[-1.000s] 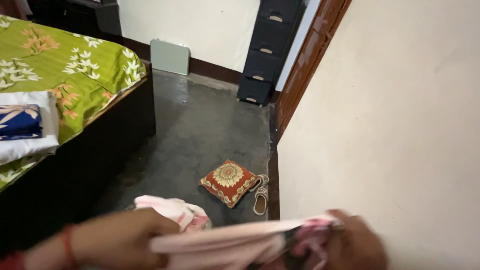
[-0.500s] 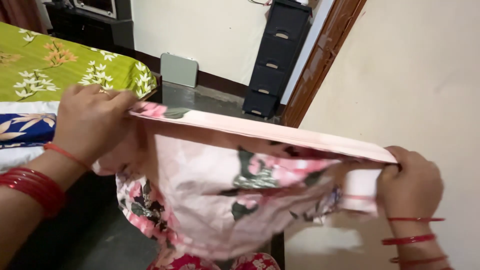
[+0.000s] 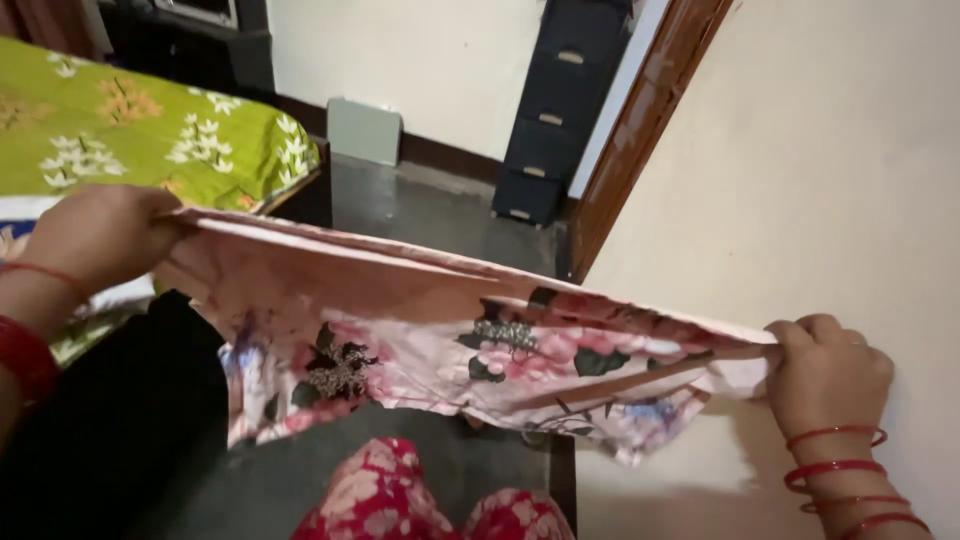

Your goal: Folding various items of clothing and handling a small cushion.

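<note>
A pale pink cloth with dark and rose flower print [image 3: 440, 330] hangs stretched in the air between the two hands, its folded top edge running taut from the upper left down to the lower right. The left hand [image 3: 95, 235] is closed around one end of that edge, fingers curled over the fabric. The right hand [image 3: 825, 375] is closed on the other end, pinching the hem, with thin red bangles [image 3: 845, 470] on the wrist below it. The cloth's loose lower part sags beneath the hands, above the person's red flowered trousers [image 3: 420, 500].

Beyond the right hand, near the door frame, stands a dark blue plastic drawer tower [image 3: 560, 110]; all of its drawers are shut, so their contents cannot be told.

Just behind the left hand lies a bed with a green flowered sheet [image 3: 150, 130], its dark wooden side [image 3: 120, 420] dropping under that hand and the cloth's left end. Past the cloth's top edge a strip of grey polished floor [image 3: 440, 215] runs between the bed and a cream wall [image 3: 830, 170] that rises close beside the right hand. At the strip's far end a flat grey panel [image 3: 364, 131] leans against the wall, with a brown wooden door frame [image 3: 640, 130] to the right.
</note>
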